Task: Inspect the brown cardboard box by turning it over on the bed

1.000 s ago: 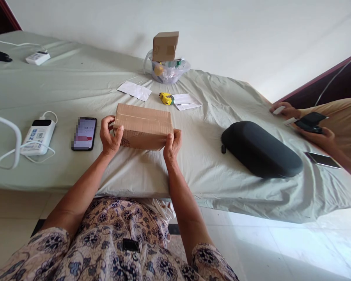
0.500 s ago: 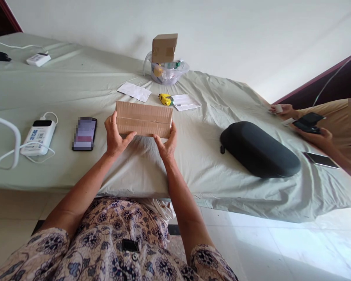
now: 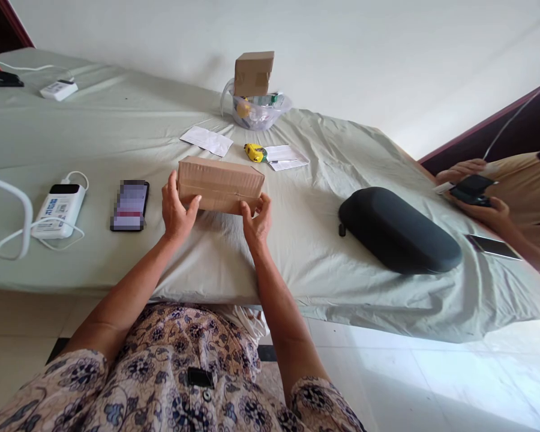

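Cloth-covered table (image 3: 117,135): hands (image 3: 176,216) gripping cardboard box (image 3: 220,183), seamed face (image 3: 218,195) tipped steeper than before.

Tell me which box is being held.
The nearer box, between the left hand and right hand; the other box rises from the tub, with neither hand on it.

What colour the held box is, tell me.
The held box is brown, best seen in the head view.
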`<state>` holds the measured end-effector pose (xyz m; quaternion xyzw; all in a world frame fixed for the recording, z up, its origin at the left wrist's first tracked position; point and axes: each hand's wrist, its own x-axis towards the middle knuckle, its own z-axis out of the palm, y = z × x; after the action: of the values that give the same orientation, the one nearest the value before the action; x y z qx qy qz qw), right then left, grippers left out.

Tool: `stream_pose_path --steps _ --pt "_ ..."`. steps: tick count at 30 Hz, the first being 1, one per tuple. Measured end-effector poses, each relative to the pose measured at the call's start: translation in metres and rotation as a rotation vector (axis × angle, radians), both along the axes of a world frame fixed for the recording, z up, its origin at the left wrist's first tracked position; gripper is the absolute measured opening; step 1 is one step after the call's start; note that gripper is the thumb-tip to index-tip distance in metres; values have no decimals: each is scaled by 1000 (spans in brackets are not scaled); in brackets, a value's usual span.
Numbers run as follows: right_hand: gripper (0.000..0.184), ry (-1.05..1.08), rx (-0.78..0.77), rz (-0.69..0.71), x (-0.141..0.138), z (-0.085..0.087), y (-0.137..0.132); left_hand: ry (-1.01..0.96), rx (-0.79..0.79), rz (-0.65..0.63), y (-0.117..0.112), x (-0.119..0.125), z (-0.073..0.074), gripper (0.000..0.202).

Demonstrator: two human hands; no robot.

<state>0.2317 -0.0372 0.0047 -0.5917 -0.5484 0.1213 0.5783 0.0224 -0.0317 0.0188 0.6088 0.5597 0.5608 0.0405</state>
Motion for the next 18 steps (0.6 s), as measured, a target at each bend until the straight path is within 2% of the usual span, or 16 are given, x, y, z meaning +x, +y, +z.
stream_pose_path --steps 2,4,11,18 --pt "49 52 -8 8 6 1 1 -31 -6 13 4 -6 -4 78" --pt "48 77 -10 -2 10 3 2 -32 -15 21 6 -10 -6 75" --pt "65 51 -57 -35 6 4 -4 36 1 -15 -1 -5 -1 59" --pt "76 -85 -81 -156 -1 2 -4 13 -1 17 -6 10 1 72"
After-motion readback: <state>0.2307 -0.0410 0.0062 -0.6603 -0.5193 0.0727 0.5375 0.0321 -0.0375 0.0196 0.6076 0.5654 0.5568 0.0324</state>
